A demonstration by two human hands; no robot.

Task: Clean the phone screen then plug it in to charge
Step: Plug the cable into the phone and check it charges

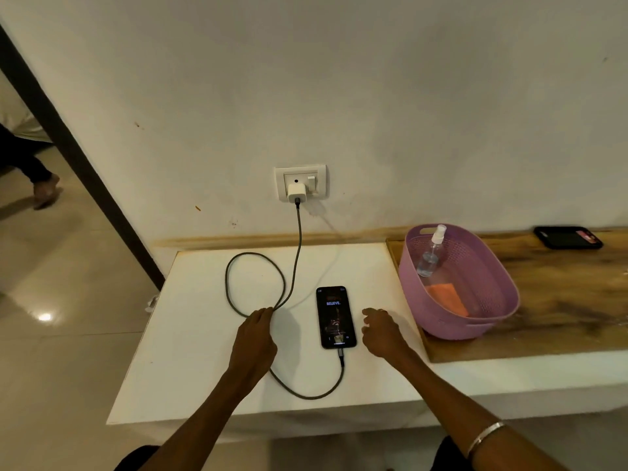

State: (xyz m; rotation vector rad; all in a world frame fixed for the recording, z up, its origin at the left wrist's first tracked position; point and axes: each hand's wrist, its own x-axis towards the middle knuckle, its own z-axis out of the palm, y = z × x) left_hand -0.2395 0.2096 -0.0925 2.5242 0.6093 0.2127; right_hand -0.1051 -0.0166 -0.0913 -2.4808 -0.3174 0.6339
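At the far left, past the dark door frame (pixel 78 164), another person's leg and foot (pixel 40 185) show on the glossy tiled floor (pixel 51 300). In front of you sits the white rectangular table (pixel 204 368). On its left half the dark braided charging cable (pixel 253 283) lies in a loose loop, and your left hand (pixel 255 338) rests palm down on it where the loop crosses itself; the fingers are flat and slightly curled, but you cannot tell whether they actually pinch the cable. From under that hand the cable curves along the near part of the table and runs up into the bottom of the black smartphone (pixel 335 317), which lies face up with its screen lit near the middle of the table. Above, the cable's other end climbs to the small white charger block (pixel 295 192) plugged into the white wall socket plate (pixel 301 182). Just right of the phone your right hand (pixel 382 331) hovers with fingers loosely spread, holding nothing and apart from the phone; a silver bangle (pixel 484 436) circles that forearm. Further right, on the wooden counter (pixel 560 294), stands the lilac perforated plastic basket (pixel 441 321), holding a clear spray bottle (pixel 431 254) leaning against its back wall and a folded orange cloth (pixel 448 299) on its floor. At the far right a second black phone (pixel 568 237) lies flat on the counter near the wall.
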